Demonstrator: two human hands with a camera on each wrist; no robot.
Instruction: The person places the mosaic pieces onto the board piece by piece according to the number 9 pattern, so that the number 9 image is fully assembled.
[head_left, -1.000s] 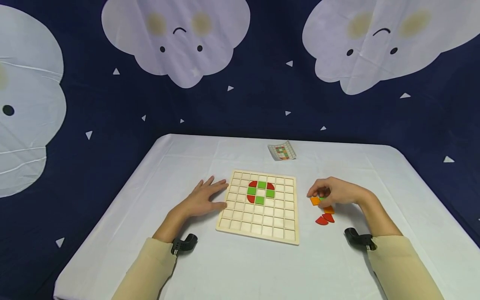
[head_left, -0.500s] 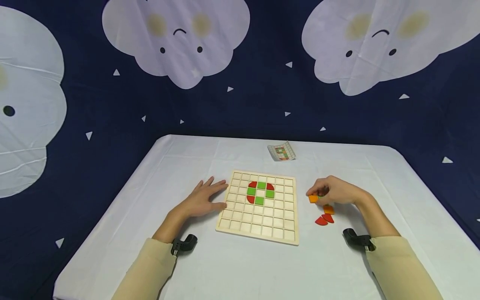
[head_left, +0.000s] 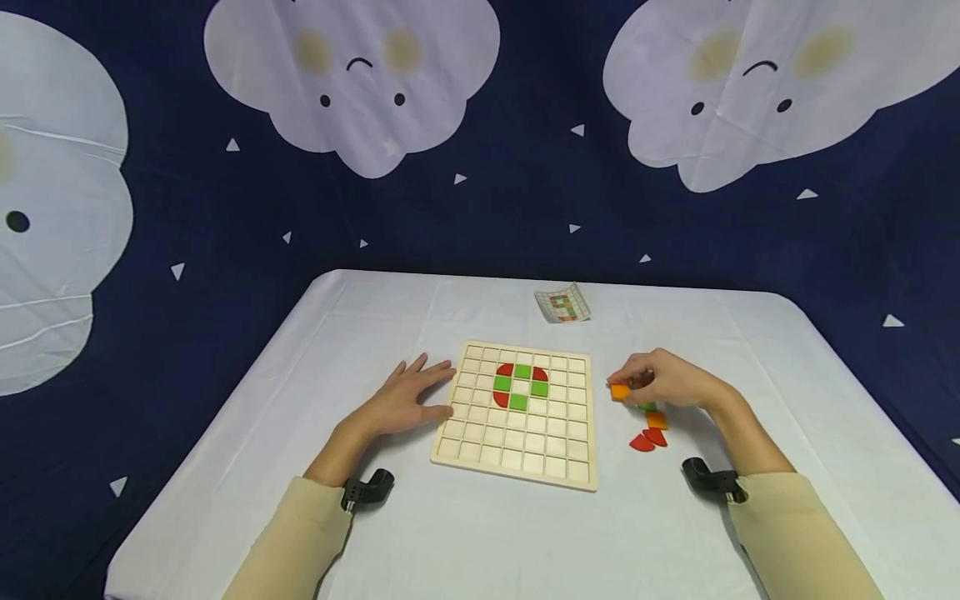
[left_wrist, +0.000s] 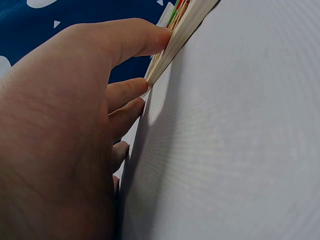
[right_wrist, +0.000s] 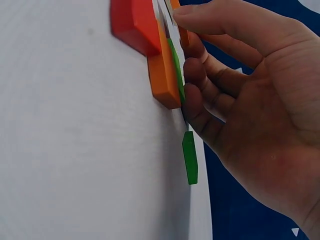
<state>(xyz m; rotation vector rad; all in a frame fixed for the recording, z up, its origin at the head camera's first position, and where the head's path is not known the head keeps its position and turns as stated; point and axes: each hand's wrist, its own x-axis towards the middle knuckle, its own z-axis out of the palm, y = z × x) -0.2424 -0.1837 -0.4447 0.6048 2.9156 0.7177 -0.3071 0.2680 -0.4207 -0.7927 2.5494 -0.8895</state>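
Note:
A wooden grid board (head_left: 517, 446) lies mid-table, with green squares (head_left: 522, 371) and red quarter-round tiles (head_left: 540, 374) set in a ring around one bare cell. My left hand (head_left: 405, 400) lies at the board's left side, fingers spread; in the left wrist view the thumb and a fingertip touch its edge (left_wrist: 175, 50). Right of the board, my right hand (head_left: 671, 379) pinches an orange square tile (head_left: 619, 392) between thumb and fingers. Just below that hand are a green tile (head_left: 647, 407), another orange square (head_left: 657, 421) and two red quarter-round tiles (head_left: 642, 443).
A curled pattern card (head_left: 562, 303) with a printed coloured grid lies beyond the board. The right wrist view shows another green tile (right_wrist: 190, 157) lying apart, under the hand. A white cloth (head_left: 465, 533) covers the table, and a dark curtain (head_left: 480, 225) with clouds hangs behind.
My right hand has moved slightly left and away from me with the orange square tile, leaving the other pieces and uncovering more of the green tile. My left hand has stayed in place.

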